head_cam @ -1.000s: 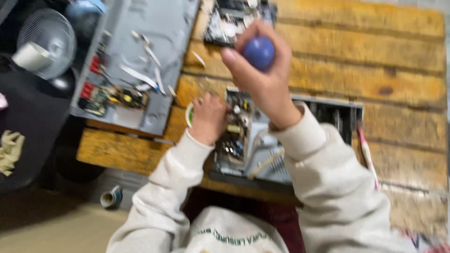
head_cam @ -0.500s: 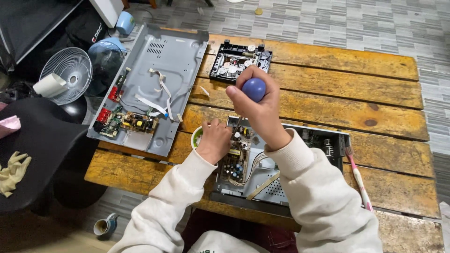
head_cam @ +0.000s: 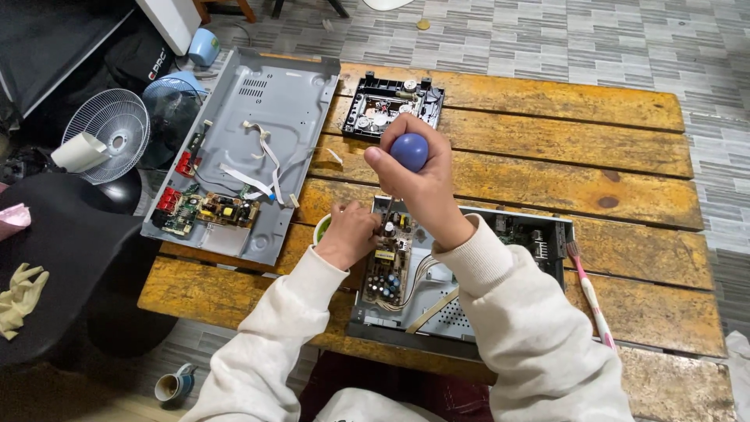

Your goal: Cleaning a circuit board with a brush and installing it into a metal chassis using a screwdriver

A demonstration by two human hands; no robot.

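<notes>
My right hand (head_cam: 418, 184) is closed round the blue round handle of a screwdriver (head_cam: 409, 151), held upright over the left part of an opened grey electronics chassis (head_cam: 539, 242). Inside the chassis lies a circuit board (head_cam: 388, 270) with capacitors and wires. My left hand (head_cam: 348, 234) rests at the board's upper left corner, fingers curled near the screwdriver's tip; what it pinches is hidden. A small green-rimmed round thing (head_cam: 321, 227) peeks out beside that hand.
A removed grey metal cover (head_cam: 266, 117) with ribbon cables and small boards lies at the table's left. A black drive mechanism (head_cam: 391, 105) sits at the back. A pink toothbrush (head_cam: 587, 293) lies right of the chassis. A white fan (head_cam: 109, 137) and a cup (head_cam: 173, 385) are on the floor.
The head camera pulled back and steadied, so more of the table shows. My right hand with the screwdriver stays over the board; my left hand keeps its place at the corner.
</notes>
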